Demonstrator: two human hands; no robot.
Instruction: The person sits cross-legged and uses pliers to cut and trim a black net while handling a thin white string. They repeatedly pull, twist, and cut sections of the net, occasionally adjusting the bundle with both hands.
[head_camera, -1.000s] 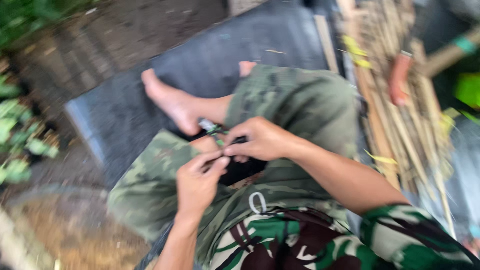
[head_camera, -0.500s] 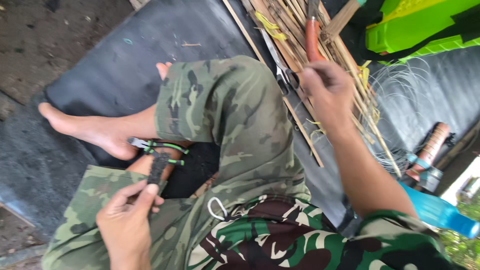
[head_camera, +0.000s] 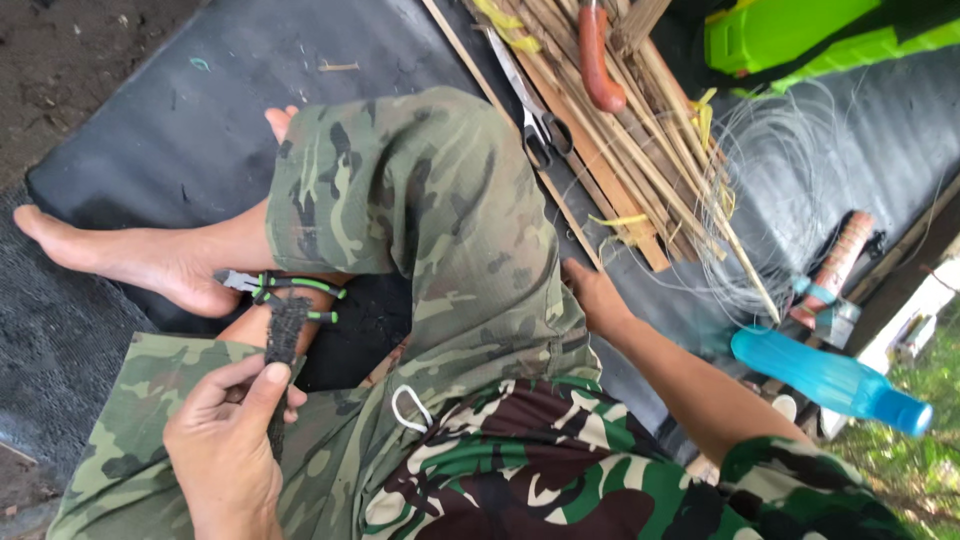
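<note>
Pinching a dark woven strip (head_camera: 283, 340) between thumb and fingers, my left hand (head_camera: 228, 440) sat low over my left thigh, closed around the strip's lower part. The strip ran up and away from that hand, and its far end lay across a pair of small pliers with green-and-black handles (head_camera: 290, 292), which rested on my crossed leg just beyond my fingertips. My bare foot (head_camera: 130, 258) lay further out past the pliers, on the black mat (head_camera: 160, 130) I was sitting on.

My right hand (head_camera: 592, 296) was well apart from the left, on the far side of my raised camouflage knee (head_camera: 420, 210). It rested down on the mat beside my leg; the knee hid its fingers, so I could not tell whether they were spread or curled.

Just beyond that hand lay a bundle of thin bamboo sticks (head_camera: 620, 150), with a pair of scissors (head_camera: 530, 110) on top of them and a tool with an orange handle (head_camera: 595, 55) further out. To the right of the hand, loose loops of thin pale fibre (head_camera: 780, 190) spread over the mat, and beyond them sat a blue plastic bottle (head_camera: 825, 378) on its side and a reddish-brown cylinder (head_camera: 840, 255) with a teal band.
</note>
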